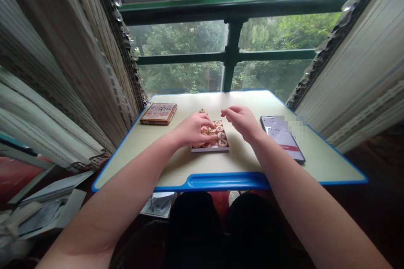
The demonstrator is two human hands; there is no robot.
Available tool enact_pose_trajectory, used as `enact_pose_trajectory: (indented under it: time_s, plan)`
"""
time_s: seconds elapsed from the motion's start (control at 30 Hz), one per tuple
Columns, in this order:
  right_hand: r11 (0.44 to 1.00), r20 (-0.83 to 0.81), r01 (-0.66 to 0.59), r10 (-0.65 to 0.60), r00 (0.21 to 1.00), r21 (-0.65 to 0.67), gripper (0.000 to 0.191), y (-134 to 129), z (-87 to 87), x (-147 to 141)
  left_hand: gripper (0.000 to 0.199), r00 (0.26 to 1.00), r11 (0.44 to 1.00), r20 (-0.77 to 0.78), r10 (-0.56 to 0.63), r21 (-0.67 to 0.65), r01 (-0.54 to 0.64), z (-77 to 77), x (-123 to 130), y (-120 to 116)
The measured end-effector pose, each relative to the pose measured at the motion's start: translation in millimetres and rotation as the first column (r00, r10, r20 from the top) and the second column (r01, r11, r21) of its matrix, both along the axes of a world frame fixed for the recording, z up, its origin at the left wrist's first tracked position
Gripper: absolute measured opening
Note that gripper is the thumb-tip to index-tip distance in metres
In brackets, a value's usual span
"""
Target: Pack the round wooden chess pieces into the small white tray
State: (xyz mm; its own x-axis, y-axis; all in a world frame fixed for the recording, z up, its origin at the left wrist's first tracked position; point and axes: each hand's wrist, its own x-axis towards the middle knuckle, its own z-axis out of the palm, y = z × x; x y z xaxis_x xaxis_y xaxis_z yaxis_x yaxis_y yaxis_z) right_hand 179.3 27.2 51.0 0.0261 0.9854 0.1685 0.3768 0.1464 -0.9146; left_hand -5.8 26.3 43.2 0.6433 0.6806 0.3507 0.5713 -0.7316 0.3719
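Observation:
A shallow box [211, 149] of round wooden xiangqi pieces [222, 143] stands at the middle of the table, the pieces lying in rows with their marked faces up. Over its left part reaches my left hand [192, 129], fingers apart and resting on or just above the pieces. A few more pieces [202, 111] show past the box's far edge, partly behind my fingers. To the right of the box, my right hand [241, 118] is raised with its fingers curled together; whether anything is between the fingertips is too small to tell.
A flat brown box [158, 113] with dark lettering lies at the table's left. At the right lies a phone [282, 138] with a lit screen. The pale table [126, 168] has a blue edge and a blue front tray [227, 180]. Curtains and a green-framed window stand beyond.

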Motion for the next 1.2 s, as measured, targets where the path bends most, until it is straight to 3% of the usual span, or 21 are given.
enact_pose_trajectory:
  time_s: [0.37,0.5,0.9,1.2]
  plan:
    - [1.000,-0.044,-0.018,0.017,0.999,-0.006,0.028,1.3,-1.5,0.0,0.012,0.999,0.999,0.029,-0.039,0.003,0.039,0.2,1.1,-1.2]
    - [1.000,-0.031,-0.024,0.024,0.999,0.010,0.027,0.0,-0.8,-0.4,0.011,1.000,0.999,0.003,0.005,0.031,-0.005,-0.7,3.5,-3.7]
    - [0.999,-0.022,-0.021,0.022,1.000,0.051,0.026,-1.8,0.5,-1.8,0.014,0.998,0.998,-0.059,-0.010,0.058,0.014,-4.7,6.4,-4.0]
    - [0.999,0.055,-0.014,0.011,0.998,0.053,0.029,-1.3,-1.3,-0.8,0.016,0.996,0.999,-0.081,0.026,0.031,-0.023,1.1,5.9,-7.4]
